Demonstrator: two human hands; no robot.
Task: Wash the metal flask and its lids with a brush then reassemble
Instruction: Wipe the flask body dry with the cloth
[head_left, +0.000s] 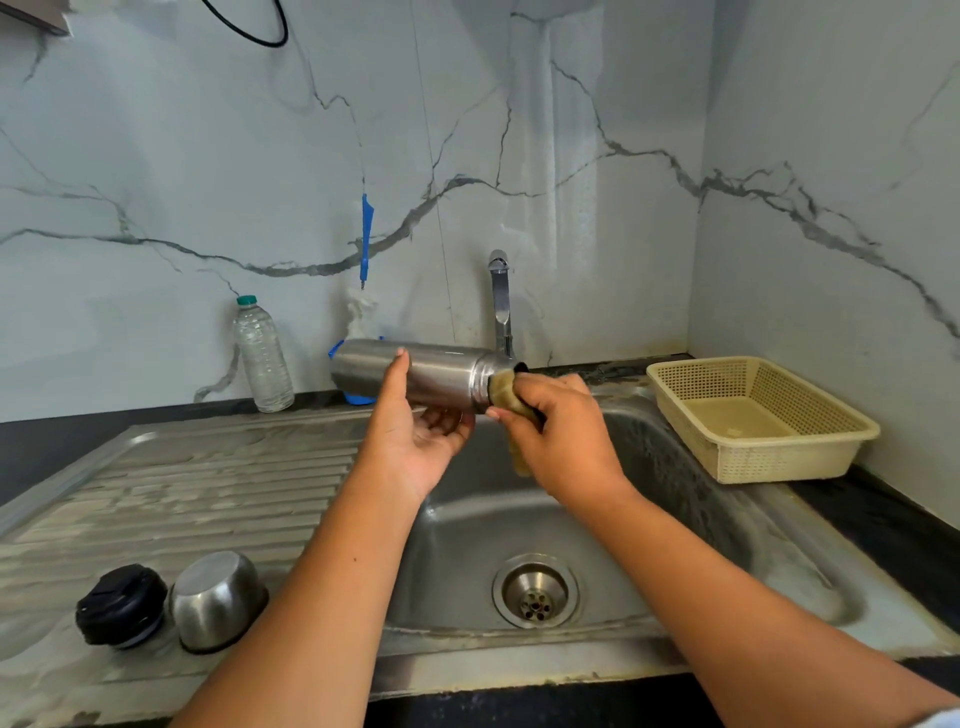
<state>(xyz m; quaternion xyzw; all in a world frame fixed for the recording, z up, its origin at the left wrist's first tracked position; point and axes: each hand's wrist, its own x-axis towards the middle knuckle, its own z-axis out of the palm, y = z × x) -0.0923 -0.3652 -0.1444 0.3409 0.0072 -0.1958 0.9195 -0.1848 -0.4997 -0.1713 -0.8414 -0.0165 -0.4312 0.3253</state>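
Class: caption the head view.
Left hand holds metal flask over sink; right hand presses scrubber to its neck.

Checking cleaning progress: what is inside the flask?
A yellowish scrub pad, gripped by the right hand, covers the mouth of the flask; the interior behind it is hidden.

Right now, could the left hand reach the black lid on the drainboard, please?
Probably not yet: the left hand grips the flask. Nothing blocks the black lid otherwise.

Mouth of flask (415, 376) hidden under tan pad (503, 391) and right hand (561, 431). Mostly occluded behind flask: blue item (358, 399), can't ID. Base of tap (500, 296) hidden by flask neck. Top edge crops black cable (260, 34).
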